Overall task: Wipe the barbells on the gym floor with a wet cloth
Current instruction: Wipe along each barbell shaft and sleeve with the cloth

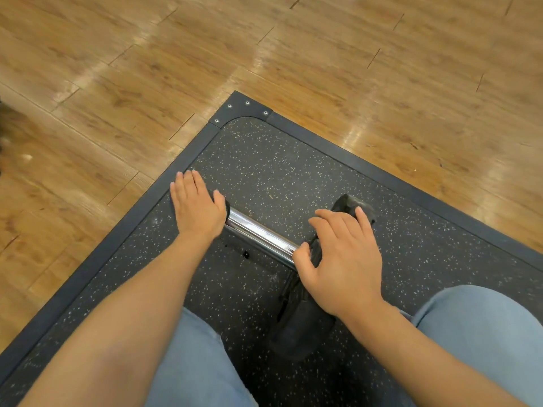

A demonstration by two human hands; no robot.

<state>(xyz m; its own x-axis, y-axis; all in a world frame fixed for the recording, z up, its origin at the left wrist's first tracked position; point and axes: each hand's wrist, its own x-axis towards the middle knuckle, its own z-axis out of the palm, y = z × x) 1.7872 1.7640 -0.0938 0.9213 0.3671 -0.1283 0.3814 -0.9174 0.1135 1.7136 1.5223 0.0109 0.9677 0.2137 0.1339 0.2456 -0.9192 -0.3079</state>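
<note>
Head view, chrome barbell (260, 237) lying on speckled rubber mat (282, 171), left hand (197, 208) flat with straight fingers pressing one end, right hand (342, 257) gripping dark cloth (354, 205) on the bar, wood floor (147, 83) beyond.

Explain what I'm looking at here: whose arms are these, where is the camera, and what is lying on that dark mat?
There is no machine: a person wears one camera on the head, looking down at their own bare arms and jeans-clad knees. A chrome barbell bar lies on a speckled black rubber mat laid over a wooden floor. The left hand rests flat on one end of the bar. The right hand presses a dark cloth against the bar, fingers curled around it.
</note>
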